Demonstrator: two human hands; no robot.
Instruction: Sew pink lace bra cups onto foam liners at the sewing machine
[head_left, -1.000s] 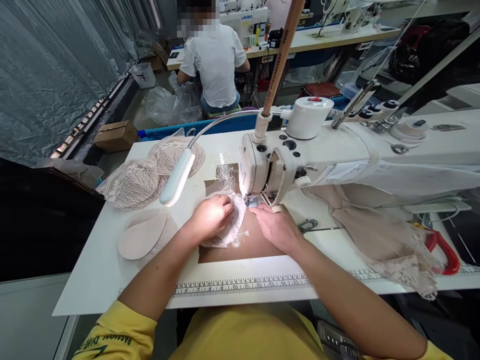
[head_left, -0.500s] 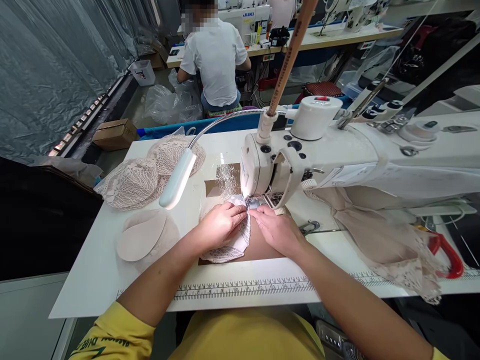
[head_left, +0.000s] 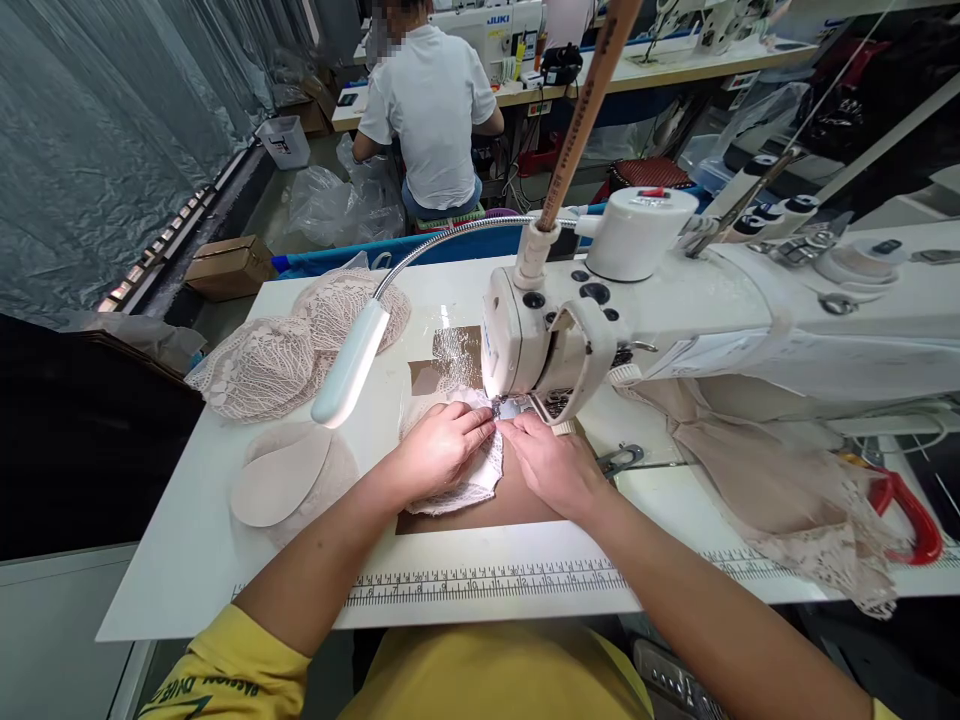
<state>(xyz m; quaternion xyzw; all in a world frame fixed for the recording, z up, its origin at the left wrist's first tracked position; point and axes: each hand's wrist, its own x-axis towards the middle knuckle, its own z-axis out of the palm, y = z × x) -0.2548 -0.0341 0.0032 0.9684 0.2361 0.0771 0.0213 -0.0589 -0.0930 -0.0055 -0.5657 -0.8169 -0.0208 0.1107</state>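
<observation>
A pale lace cup piece lies under the needle end of a white sewing machine. My left hand is on top of the lace, fingers together and pressing it down close to the presser foot. From the other side my right hand pinches the edge of the same piece just in front of the needle. Both sets of fingertips nearly meet there. The hands hide part of the lace and the stitching point. Beneath them is a brown plate on the white table.
Lace cups are piled at the back left, with smooth beige oval pads nearer me. A lamp arches over the table. On the right lie beige lace fabric and red-handled scissors. A person sits ahead.
The lace piece has shifted and turned slightly under my left hand, its lower edge now a little farther from me. Both hands stay almost in place by the needle. The view has moved slightly.
</observation>
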